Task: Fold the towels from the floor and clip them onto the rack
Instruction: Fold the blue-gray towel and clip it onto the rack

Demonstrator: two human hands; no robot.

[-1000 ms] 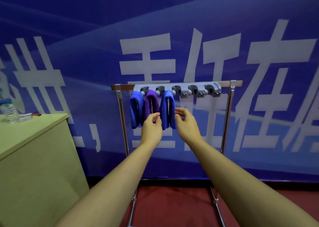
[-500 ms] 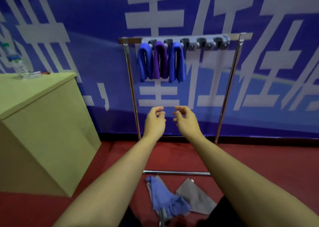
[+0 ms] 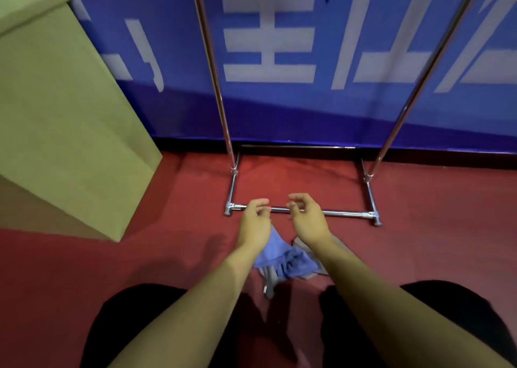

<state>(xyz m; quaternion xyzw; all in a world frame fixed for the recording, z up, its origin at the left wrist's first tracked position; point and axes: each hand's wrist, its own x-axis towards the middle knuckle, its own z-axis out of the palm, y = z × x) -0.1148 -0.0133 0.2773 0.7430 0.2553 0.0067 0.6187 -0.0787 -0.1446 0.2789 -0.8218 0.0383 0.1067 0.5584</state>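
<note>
Blue towel [image 3: 282, 258] and grey towel [image 3: 310, 248] are lying under left hand [image 3: 255, 225] and right hand [image 3: 309, 222], both hovering loosely curled, holding nothing.

left hand [image 3: 254, 226]: fingers loosely curled, empty | right hand [image 3: 309, 220]: same | both forearms extended forward

The rack [image 3: 302, 212] in the middle of the frame is polished metal tubing, bright and glossy, with sharp highlights along its poles and base bars. On the floor [image 3: 433, 241], a matt red carpet-like surface, lie a soft blue cloth towel [image 3: 282, 258] with a nubby, rumpled face and a smoother grey cloth [image 3: 270, 282] partly under it. The bench [image 3: 70, 121] at left has flat, matt yellow-green panels. The blue backdrop [image 3: 279, 110] behind looks like smooth printed sheeting with a faint sheen.
</note>
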